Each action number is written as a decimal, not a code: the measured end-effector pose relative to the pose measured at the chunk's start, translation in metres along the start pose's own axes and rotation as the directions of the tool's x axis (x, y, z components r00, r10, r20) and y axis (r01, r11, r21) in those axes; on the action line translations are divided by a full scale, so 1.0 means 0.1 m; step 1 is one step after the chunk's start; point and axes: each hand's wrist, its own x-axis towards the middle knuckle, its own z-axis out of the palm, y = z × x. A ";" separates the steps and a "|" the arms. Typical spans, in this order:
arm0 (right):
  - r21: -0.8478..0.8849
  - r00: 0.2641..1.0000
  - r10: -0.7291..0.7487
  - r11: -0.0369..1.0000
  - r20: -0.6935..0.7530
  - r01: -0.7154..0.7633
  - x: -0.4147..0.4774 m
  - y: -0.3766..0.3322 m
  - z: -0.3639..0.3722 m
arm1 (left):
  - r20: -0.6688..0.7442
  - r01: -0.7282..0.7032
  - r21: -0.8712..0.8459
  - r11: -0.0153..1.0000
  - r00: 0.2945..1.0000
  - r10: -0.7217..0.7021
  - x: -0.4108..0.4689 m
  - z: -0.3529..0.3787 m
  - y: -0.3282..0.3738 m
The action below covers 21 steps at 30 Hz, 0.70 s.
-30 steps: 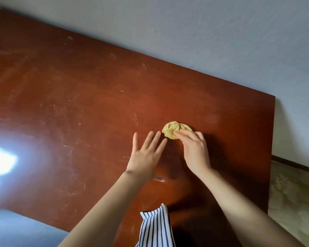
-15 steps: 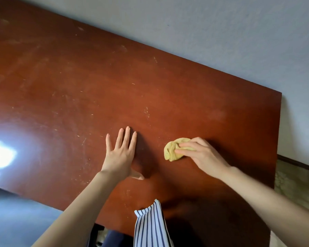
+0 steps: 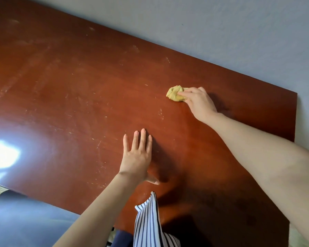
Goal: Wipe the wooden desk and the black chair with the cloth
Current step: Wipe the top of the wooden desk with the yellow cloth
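While the wooden desk (image 3: pixel 78 104) is filling most of the view, its red-brown top is showing pale scuffs and streaks across the left and far parts. I am therefore judging the desk wipe to be partway at best, and nothing is telling me which patches are already clean. The black chair is not showing anywhere, so that half of the task is looking undone, as far as can be judged.

A grey wall (image 3: pixel 221 32) is running along the desk's far edge, and a blue-grey surface (image 3: pixel 25 220) is lying below the near edge at lower left; I cannot tell what it is. A bright glare (image 3: pixel 2 154) is washing out the left part of the top and hiding any dirt there. A striped garment (image 3: pixel 148 225) is hanging at the near edge between the two arms.

The right hand (image 3: pixel 198 102) is reaching toward the far right part of the desk, its fingers curling over the cloth and pressing it onto the wood. The left hand (image 3: pixel 136 155) is lying flat on the desk nearer the person, fingers straight and close together, gripping nothing and seemingly bracing. The cloth (image 3: pixel 175 94), a small yellow wad, is sitting on the desktop under the right fingertips, near the far edge but apart from the wall. Only the left hand is lying in the path of a sweep toward the near side, and the garment is draping where the cloth could catch it.
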 end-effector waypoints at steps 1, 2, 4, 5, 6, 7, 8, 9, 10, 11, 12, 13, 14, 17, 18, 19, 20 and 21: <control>0.001 0.999 0.045 0.999 -0.027 -0.045 0.06 -0.07 0.03 | 0.000 -0.002 0.000 1.000 1.000 0.002 0.00 0.00 -0.01; 0.005 0.994 0.089 0.996 -0.057 -0.089 0.11 -0.15 0.06 | 0.000 -0.003 -0.002 1.000 1.000 0.003 0.00 0.00 -0.03; 0.007 0.975 0.182 0.983 -0.124 -0.183 0.17 -0.28 0.13 | 0.002 -0.010 -0.011 1.000 1.000 0.010 0.01 -0.02 -0.05; 0.006 0.963 0.226 0.974 -0.147 -0.228 0.17 -0.35 0.18 | 0.004 -0.015 -0.015 1.000 1.000 0.015 0.01 -0.02 -0.07; 0.002 0.954 0.254 0.966 -0.157 -0.257 0.15 -0.40 0.22 | 0.005 -0.018 -0.019 1.000 1.000 0.018 0.01 -0.03 -0.08; -0.004 0.954 0.259 0.965 -0.153 -0.263 0.12 -0.45 0.26 | 0.005 -0.020 -0.023 1.000 1.000 0.020 0.01 -0.04 -0.10; -0.009 0.961 0.241 0.970 -0.139 -0.245 0.07 -0.48 0.28 | 0.006 -0.023 -0.026 0.999 1.000 0.024 0.01 -0.04 -0.11; -0.007 0.971 0.207 0.978 -0.119 -0.210 0.02 -0.50 0.30 | 0.012 -0.025 -0.026 0.999 1.000 0.025 0.02 -0.05 -0.12; -0.002 0.981 0.168 0.986 -0.101 -0.169 -0.04 -0.51 0.32 | 0.018 -0.028 -0.025 0.999 0.999 0.028 0.02 -0.06 -0.13; 0.001 0.987 0.131 0.991 -0.089 -0.131 -0.11 -0.53 0.33 | 0.022 -0.033 -0.022 0.999 0.999 0.033 0.02 -0.06 -0.14; 0.001 0.992 0.100 0.995 -0.079 -0.100 -0.20 -0.56 0.35 | 0.024 -0.037 -0.017 0.999 0.999 0.038 0.01 -0.07 -0.14; -0.002 0.995 0.075 0.997 -0.070 -0.075 -0.27 -0.58 0.36 | 0.026 -0.041 -0.012 0.999 0.999 0.041 0.01 -0.07 -0.15; -0.005 0.997 0.054 0.999 -0.059 -0.054 -0.35 -0.61 0.38 | 0.027 -0.044 -0.009 0.999 0.999 0.044 0.01 -0.07 -0.16; 0.003 0.999 -0.026 1.000 -0.021 0.026 -0.63 -0.66 0.43 | 0.017 -0.042 -0.020 0.999 0.999 0.042 0.00 -0.05 -0.17; 0.015 0.999 -0.047 0.999 -0.011 0.047 -0.73 -0.67 0.43 | 0.017 -0.040 -0.025 0.999 0.999 0.041 0.00 -0.05 -0.17; 0.026 0.998 -0.064 0.998 -0.005 0.064 -0.83 -0.67 0.44 | 0.016 -0.039 -0.030 0.999 0.999 0.040 0.00 -0.04 -0.17; 0.032 0.997 -0.079 0.996 0.002 0.079 -0.94 -0.66 0.44 | 0.012 -0.039 -0.034 0.999 0.999 0.039 0.00 -0.03 -0.17; 0.038 0.996 -0.092 0.995 0.006 0.092 -1.05 -0.66 0.46 | 0.007 -0.037 -0.039 0.999 0.999 0.038 0.00 -0.03 -0.16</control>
